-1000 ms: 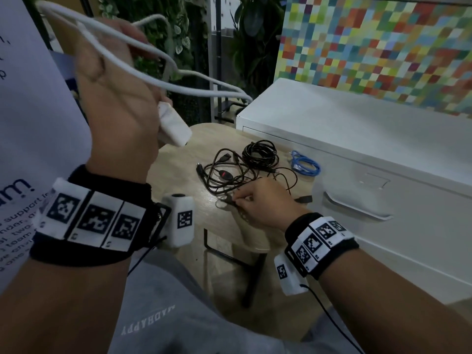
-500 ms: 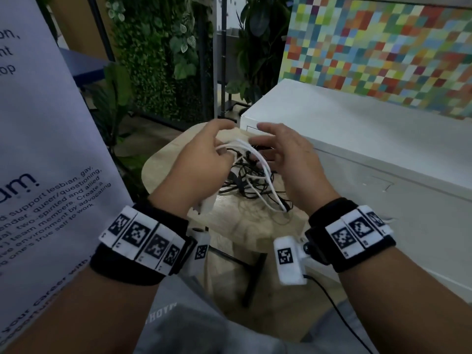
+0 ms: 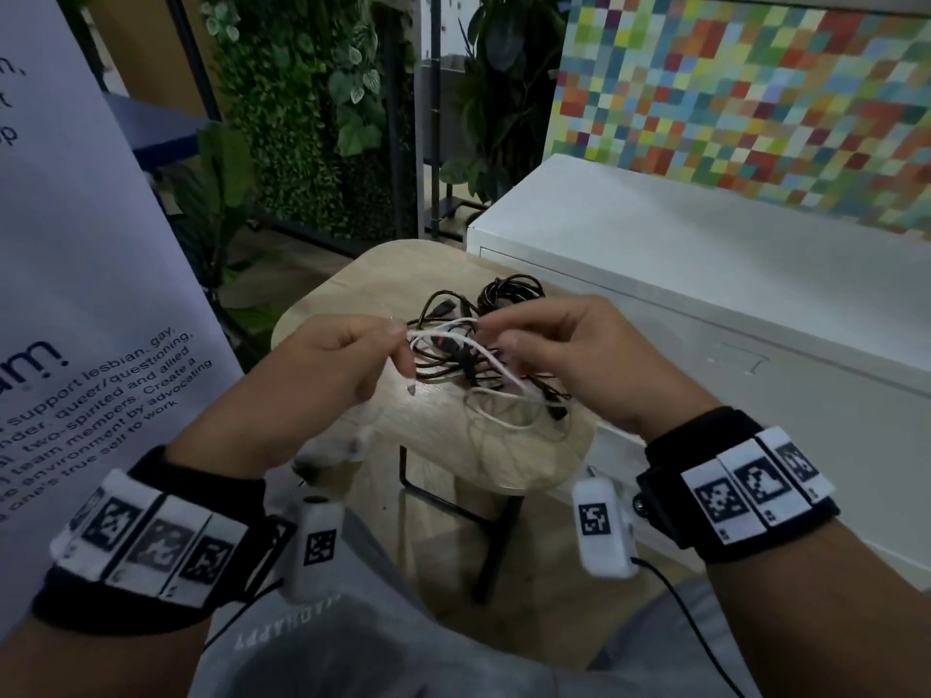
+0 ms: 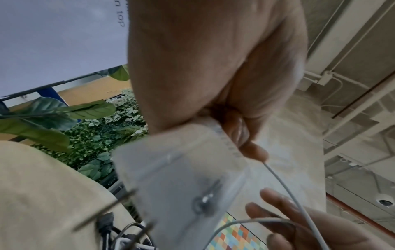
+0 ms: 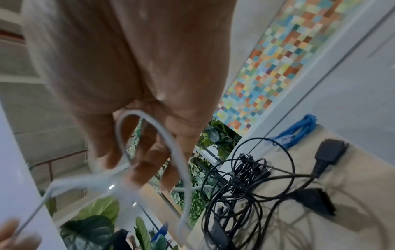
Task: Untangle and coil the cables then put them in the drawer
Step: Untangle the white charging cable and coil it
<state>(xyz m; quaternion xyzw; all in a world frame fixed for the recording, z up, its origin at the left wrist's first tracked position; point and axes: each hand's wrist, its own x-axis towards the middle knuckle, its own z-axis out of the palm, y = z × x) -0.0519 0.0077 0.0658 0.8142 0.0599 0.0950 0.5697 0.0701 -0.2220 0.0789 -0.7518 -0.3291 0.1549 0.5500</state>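
White cable (image 3: 456, 340) pinched between raised left hand (image 3: 322, 380) and right hand (image 3: 574, 360).

white cable (image 3: 491, 358), black cables (image 3: 509, 294), blue cable (image 5: 299, 130), pale wood table (image 3: 443, 430), multicoloured checkered wall (image 3: 755, 103)

A small round wooden table (image 3: 352, 279) on dark metal legs stands in the middle of the scene. Just right of it sits a white cabinet (image 3: 705, 274) with a flat top. Behind the cabinet, a wall panel of small multicoloured squares (image 3: 745, 98) runs along. Beyond the table, a wall of green foliage (image 3: 302, 118) rises behind dark metal posts. Left of the table hangs a pale printed banner (image 3: 75, 244). The light is dim. Overhead, the left wrist view shows a bare ceiling with conduits (image 4: 352, 84).
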